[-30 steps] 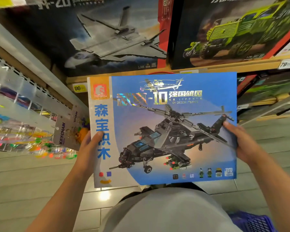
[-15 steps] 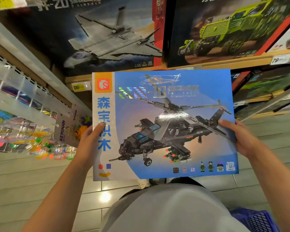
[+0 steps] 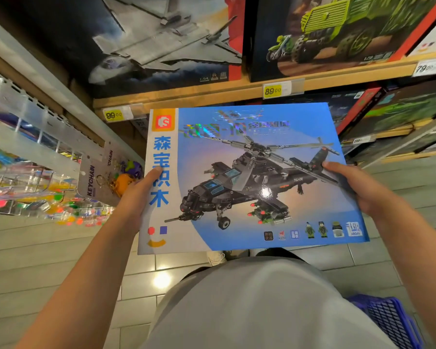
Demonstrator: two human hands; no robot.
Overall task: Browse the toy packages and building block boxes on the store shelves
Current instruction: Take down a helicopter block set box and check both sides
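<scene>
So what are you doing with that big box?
A person is holding a blue helicopter box in front of the toy shelves, looking at its front. The left hand grips the left edge and the right hand grips the right edge. A jet box and a green truck box stand on the shelf above.

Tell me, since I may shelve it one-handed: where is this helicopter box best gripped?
Probably at a side edge, coming in from the side. The helicopter box is wide, flat and thin, so a thumb on its face and fingers behind can pinch it. That is how the left hand and right hand hold it now, at mid-height.
</scene>
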